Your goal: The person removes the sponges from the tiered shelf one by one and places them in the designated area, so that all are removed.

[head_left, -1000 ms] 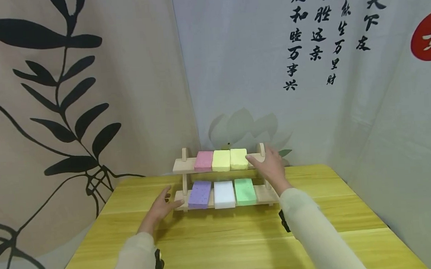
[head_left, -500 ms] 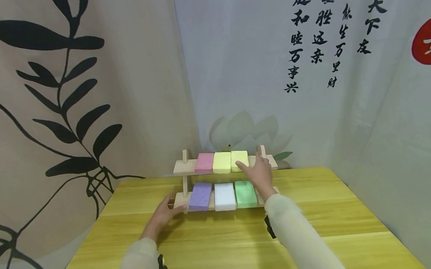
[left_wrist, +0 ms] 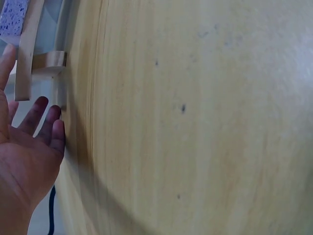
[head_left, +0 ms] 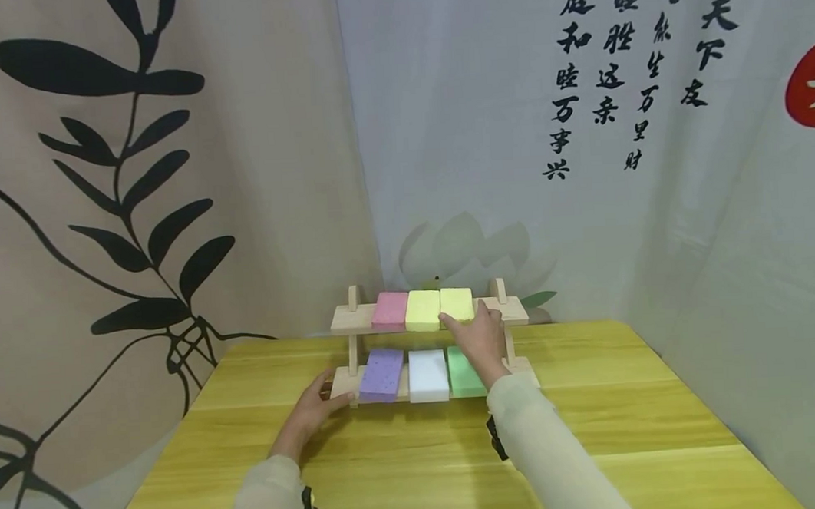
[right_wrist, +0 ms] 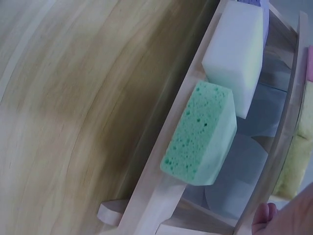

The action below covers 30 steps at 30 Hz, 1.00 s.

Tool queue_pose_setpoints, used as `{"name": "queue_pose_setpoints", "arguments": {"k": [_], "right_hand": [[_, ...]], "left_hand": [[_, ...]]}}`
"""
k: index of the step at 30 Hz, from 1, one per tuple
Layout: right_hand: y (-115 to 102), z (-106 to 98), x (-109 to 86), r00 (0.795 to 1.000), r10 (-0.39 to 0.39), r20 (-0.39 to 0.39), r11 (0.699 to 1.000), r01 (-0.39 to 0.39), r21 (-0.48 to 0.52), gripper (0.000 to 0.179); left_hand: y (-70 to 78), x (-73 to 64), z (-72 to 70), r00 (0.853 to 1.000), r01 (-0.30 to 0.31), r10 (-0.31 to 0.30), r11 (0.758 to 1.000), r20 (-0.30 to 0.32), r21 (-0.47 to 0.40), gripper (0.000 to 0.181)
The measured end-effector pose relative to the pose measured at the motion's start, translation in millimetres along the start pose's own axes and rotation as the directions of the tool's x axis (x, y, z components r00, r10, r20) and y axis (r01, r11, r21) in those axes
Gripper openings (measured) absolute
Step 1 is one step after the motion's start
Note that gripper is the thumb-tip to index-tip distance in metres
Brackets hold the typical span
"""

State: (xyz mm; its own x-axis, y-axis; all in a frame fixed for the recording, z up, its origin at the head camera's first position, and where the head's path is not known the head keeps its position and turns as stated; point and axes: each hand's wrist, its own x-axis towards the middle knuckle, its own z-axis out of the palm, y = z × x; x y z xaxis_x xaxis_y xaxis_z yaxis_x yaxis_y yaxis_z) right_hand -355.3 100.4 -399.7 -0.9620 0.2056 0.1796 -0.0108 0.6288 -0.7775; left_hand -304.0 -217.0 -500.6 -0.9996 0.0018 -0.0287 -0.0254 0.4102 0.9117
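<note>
Blocky sponges stand on a two-tier wooden rack (head_left: 517,312). On its upper tier are a pink sponge (head_left: 390,309), a yellow sponge (head_left: 423,310) and, to their right, another yellow sponge (head_left: 457,302). Below are a purple sponge (head_left: 382,375), a white sponge (head_left: 428,376) and a green sponge (right_wrist: 198,129). My right hand (head_left: 483,341) is at the right yellow sponge, thumb at its lower left edge, index finger by its right side; firm contact cannot be made out. My left hand (left_wrist: 29,152) is around the lower shelf's left end, fingers spread, holding nothing.
The rack stands near the back of a yellow wood-grain table (head_left: 404,462). A printed cloth backdrop (head_left: 293,176) with dark leaves and writing hangs behind it. A dark cable (left_wrist: 52,210) shows past the table edge in the left wrist view.
My right hand has moved left and down from the upper tier's right end to the right yellow sponge. My left hand has come slightly closer to the rack. The sponges keep their places.
</note>
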Motion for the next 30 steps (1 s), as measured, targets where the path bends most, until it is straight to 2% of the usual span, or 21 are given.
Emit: {"name": "queue_pose_setpoints", "arguments": {"k": [6,16,30], "right_hand": [[2.1,9.1,-0.8,1.0,-0.008,-0.026,1.0,0.009,0.017,0.099],[6.2,17.8,1.8,0.998,0.025,-0.063,0.999,-0.022,0.05,0.091],[9.8,18.0,7.2,0.997,-0.015,-0.073,0.999,0.018,0.043,0.084]], "left_hand": [[-1.5,-2.6,1.5,1.0,-0.003,0.003,1.0,-0.004,-0.006,0.082],[-5.8,-3.6,4.7,1.0,-0.006,0.006,1.0,-0.016,0.01,0.082],[-5.4,0.6,2.3,0.999,0.02,-0.019,0.999,-0.038,0.029,0.083]]}}
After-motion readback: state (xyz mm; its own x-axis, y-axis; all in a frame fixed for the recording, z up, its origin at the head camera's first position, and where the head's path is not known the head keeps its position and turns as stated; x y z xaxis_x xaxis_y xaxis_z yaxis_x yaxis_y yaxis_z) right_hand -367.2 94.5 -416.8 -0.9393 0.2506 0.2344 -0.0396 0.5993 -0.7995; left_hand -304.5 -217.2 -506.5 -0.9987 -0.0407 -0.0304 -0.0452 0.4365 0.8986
